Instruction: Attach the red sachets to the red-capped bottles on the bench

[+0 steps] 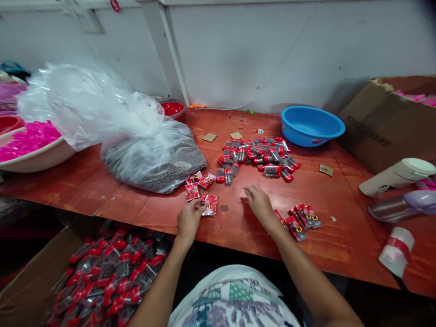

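My left hand [189, 220] is at the table's front edge, with its thumb and fingers pinched on the edge of a small stack of red printed packets [210, 205]. Several more red packets [192, 191] lie just beyond it. My right hand [259, 202] hovers over the table with its fingertips drawn together; whatever they may hold is too small to make out. Beyond it is a loose pile of small clear bottles with red caps [272, 156] and dark contents. By my right forearm lies a group of red-topped packs [301, 220], partly covered by the arm.
A clear bag of dark beads [156, 159] stands left, near a basin of pink pieces [37, 156]. A blue basin [311, 127] is at the back. Rightward are a carton [384, 122], a white tumbler [395, 177] and a tape roll [397, 252]. Below left, a box [30, 277] holds red-capped bottles.
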A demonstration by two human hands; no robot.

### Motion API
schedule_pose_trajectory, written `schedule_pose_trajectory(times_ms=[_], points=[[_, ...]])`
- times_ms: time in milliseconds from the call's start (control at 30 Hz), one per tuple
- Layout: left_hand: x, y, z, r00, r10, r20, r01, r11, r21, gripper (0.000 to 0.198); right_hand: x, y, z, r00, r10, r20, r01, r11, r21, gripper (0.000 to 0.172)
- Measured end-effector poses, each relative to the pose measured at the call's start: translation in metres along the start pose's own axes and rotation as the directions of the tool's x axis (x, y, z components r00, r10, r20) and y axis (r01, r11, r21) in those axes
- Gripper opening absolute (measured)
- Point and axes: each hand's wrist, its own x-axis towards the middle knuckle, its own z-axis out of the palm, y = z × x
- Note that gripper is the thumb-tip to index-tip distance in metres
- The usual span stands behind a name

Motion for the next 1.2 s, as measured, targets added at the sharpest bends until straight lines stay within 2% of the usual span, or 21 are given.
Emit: schedule_pose_trajectory(times_ms=[100, 167, 267, 333, 433, 533, 600, 633, 700, 733, 833, 900, 967, 1067, 1200], points=[[-0.003, -0.001, -0.003, 1.0, -0.008, -0.024, 0.006, 0.996, -0.092, 0.034, 0.056, -0.009, 0.023, 0.995, 0.104, -0.006, -0.104, 0.994, -0.041, 0.037], [-0.004, -0.001, -0.004, 0.998, 0.003, -0.06, -0.014, 0.984, -0.18, 0.03, 0.081, -0.014, 0.034, 0.978, 0.206, -0.037, -0.208, 0.975, -0.073, 0.049], [-0.006, 0.004, -0.005, 0.994, -0.014, -0.109, -0.024, 0.94, -0.339, 0.02, 0.099, -0.016, 0.041, 0.953, 0.301, -0.023, -0.302, 0.948, -0.104, 0.049], [-0.007, 0.011, -0.005, 0.991, -0.108, -0.073, 0.057, 0.861, -0.505, 0.02, 0.098, -0.012, 0.04, 0.95, 0.313, 0.013, -0.31, 0.946, -0.096, 0.043], [-0.008, 0.024, -0.004, 0.973, -0.226, 0.056, 0.192, 0.643, -0.742, 0.024, 0.084, -0.001, 0.032, 0.949, 0.311, 0.057, -0.308, 0.95, -0.055, 0.042], [-0.009, 0.034, 0.001, 0.941, -0.25, 0.226, 0.315, 0.415, -0.854, 0.03, 0.052, 0.007, 0.021, 0.957, 0.28, 0.078, -0.282, 0.959, 0.007, 0.037], [-0.009, 0.039, 0.006, 0.914, -0.224, 0.338, 0.397, 0.319, -0.861, 0.033, 0.021, 0.004, 0.014, 0.967, 0.24, 0.084, -0.25, 0.956, 0.151, 0.034], [-0.009, 0.041, 0.01, 0.901, -0.219, 0.375, 0.427, 0.285, -0.858, 0.033, 0.004, 0.001, 0.012, 0.974, 0.21, 0.087, -0.226, 0.93, 0.29, 0.034], [-0.009, 0.045, 0.017, 0.877, -0.237, 0.418, 0.469, 0.232, -0.852, 0.028, -0.03, -0.01, 0.008, 0.98, 0.167, 0.108, -0.199, 0.811, 0.55, 0.034], [-0.009, 0.048, 0.021, 0.864, -0.256, 0.434, 0.488, 0.205, -0.849, 0.024, -0.045, -0.017, 0.007, 0.981, 0.158, 0.113, -0.194, 0.763, 0.617, 0.033], [-0.01, 0.056, 0.03, 0.821, -0.284, 0.495, 0.543, 0.123, -0.83, 0.013, -0.076, -0.031, 0.007, 0.985, 0.149, 0.09, -0.171, 0.725, 0.667, 0.03], [-0.012, 0.063, 0.033, 0.798, -0.28, 0.534, 0.574, 0.084, -0.814, 0.006, -0.083, -0.035, 0.009, 0.981, 0.181, 0.071, -0.179, 0.701, 0.69, 0.029], [-0.016, 0.068, 0.033, 0.786, -0.271, 0.555, 0.592, 0.074, -0.803, 0.003, -0.084, -0.035, 0.011, 0.97, 0.229, 0.087, -0.217, 0.637, 0.74, 0.03], [-0.021, 0.072, 0.033, 0.797, -0.286, 0.532, 0.575, 0.09, -0.813, 0.006, -0.083, -0.033, 0.011, 0.957, 0.258, 0.132, -0.258, 0.555, 0.791, 0.03], [-0.024, 0.072, 0.033, 0.807, -0.282, 0.518, 0.564, 0.112, -0.818, 0.01, -0.086, -0.037, 0.008, 0.954, 0.272, 0.128, -0.259, 0.528, 0.809, 0.027]])
